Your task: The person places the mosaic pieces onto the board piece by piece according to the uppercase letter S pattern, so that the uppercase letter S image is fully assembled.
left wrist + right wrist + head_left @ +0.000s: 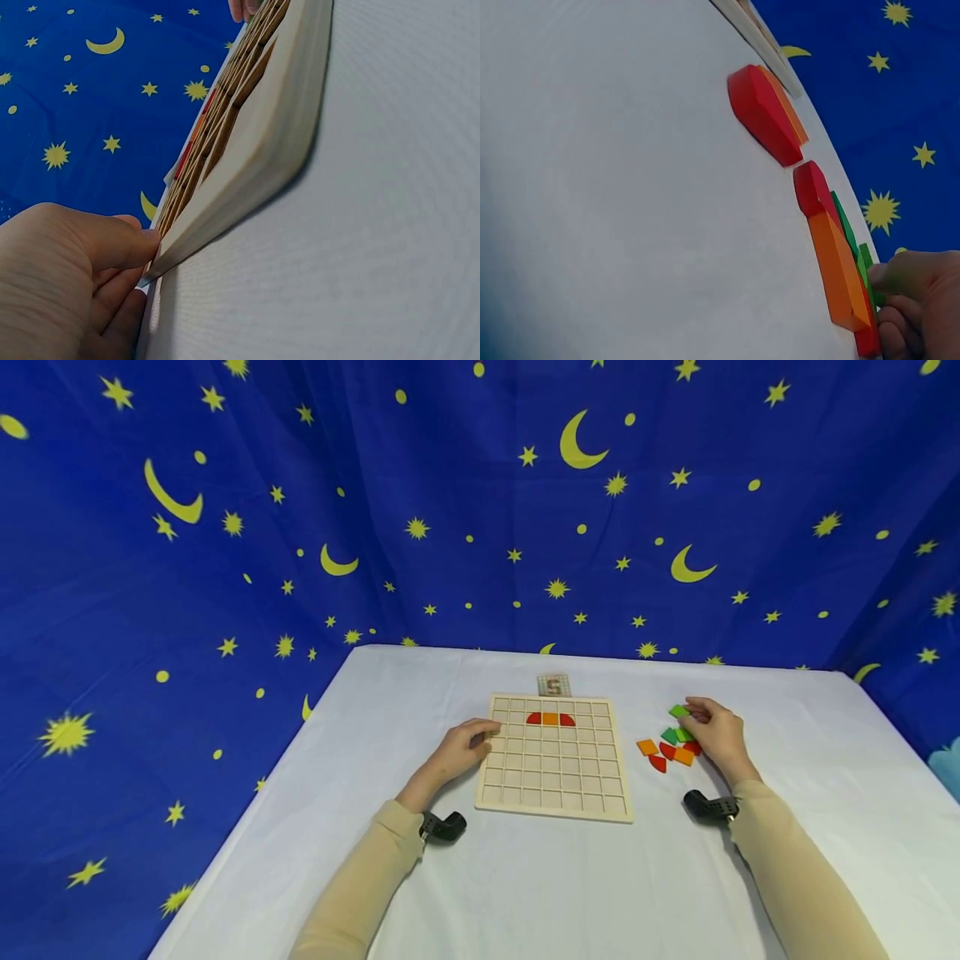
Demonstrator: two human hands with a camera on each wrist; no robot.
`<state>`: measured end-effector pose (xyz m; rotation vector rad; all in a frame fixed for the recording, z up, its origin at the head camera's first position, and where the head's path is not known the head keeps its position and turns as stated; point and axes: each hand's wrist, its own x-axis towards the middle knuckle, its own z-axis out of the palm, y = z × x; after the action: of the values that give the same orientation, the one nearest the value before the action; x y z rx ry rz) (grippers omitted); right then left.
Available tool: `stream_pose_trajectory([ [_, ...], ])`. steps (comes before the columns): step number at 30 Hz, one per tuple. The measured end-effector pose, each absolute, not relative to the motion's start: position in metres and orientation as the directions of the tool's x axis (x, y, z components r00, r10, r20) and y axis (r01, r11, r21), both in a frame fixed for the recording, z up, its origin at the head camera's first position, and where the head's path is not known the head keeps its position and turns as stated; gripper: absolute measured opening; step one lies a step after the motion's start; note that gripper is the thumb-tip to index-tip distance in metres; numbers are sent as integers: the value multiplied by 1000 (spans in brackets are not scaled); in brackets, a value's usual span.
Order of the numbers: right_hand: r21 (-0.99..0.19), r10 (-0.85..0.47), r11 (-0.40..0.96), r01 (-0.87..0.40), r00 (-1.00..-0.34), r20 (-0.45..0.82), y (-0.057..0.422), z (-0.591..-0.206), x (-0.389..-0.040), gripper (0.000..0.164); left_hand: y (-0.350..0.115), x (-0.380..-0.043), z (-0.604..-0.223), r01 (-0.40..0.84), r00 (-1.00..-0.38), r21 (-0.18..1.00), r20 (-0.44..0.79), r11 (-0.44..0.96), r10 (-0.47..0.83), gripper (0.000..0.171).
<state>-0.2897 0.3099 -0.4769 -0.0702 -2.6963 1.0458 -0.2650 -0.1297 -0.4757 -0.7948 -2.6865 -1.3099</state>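
Note:
A light wooden grid board (555, 817) lies on the table, with a row of an orange square tile (551, 719) between two red quarter-round tiles (567, 720) in its cells. My left hand (459, 749) holds the board's left edge; in the left wrist view its thumb (124, 241) lies against the rim. Over at the right, my right hand (717, 737) pinches a light green tile (678, 712) at the far side of a loose pile. In that pile are orange tiles (647, 747), red tiles (657, 764) and green tiles (669, 736). The right hand partly covers a red one.
Behind the board's far edge lies a small patterned card (554, 685) with a brown figure on a grid. A white cloth (540, 893) covers the table. Blue curtains (480, 493) with stars and moons hang behind and at the sides. Each wrist carries a black camera mount (708, 807).

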Motion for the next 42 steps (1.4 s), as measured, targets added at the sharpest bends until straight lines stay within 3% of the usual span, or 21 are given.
stream_pose_trajectory([
  [6,-732,166,681,-6,-973,163,314,-469,-290,44,-129,-264,-476,466,-865,729,255,502,432,36],
  [13,-754,160,654,-66,-962,223,314,-449,-293,46,-130,-265,-475,468,-865,724,261,506,428,36],
  [21,-737,143,662,-135,-943,301,337,-496,-344,59,-132,-263,-476,453,-871,737,247,502,424,36],
  [31,-793,71,584,-172,-963,261,267,-435,-302,48,-130,-262,-472,458,-869,731,249,506,427,36],
  [42,-779,-72,554,-295,-949,308,216,-426,-300,42,-130,-264,-473,457,-871,727,252,512,421,36],
])
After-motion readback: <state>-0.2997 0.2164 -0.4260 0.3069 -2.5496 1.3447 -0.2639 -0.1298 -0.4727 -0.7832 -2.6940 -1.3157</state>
